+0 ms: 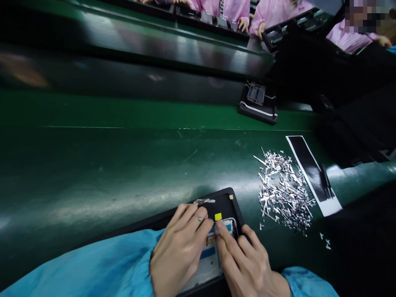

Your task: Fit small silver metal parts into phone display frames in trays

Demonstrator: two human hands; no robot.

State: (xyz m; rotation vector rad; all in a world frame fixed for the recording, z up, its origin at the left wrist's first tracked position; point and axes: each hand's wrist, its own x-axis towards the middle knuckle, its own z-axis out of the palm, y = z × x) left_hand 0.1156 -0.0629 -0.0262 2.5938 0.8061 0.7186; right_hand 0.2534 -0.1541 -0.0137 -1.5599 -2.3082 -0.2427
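Observation:
An opened phone body (pixel 210 264) with a pale metal frame lies in a black tray (pixel 230 194) in front of me, its inner parts and blue strips showing. My left hand (pixel 182 243), with a ring on one finger, has its fingers bent and close together over the phone's left side. From the right, my right hand (pixel 244 258) presses its index fingertip near the phone's upper end, the other fingers curled by the tray's edge. Both hands' fingertips nearly meet there; anything pinched between them is hidden. A yellow tab (pixel 218 216) sticks out just above.
A heap of small black-and-white strips (pixel 284 192) lies to the right, beside a black sheet with white edges (pixel 309 169) bearing tweezers (pixel 326 181). Farther back, another black tray (pixel 258 103) holds a device. People in pink (pixel 235 12) work across the green bench (pixel 123 156).

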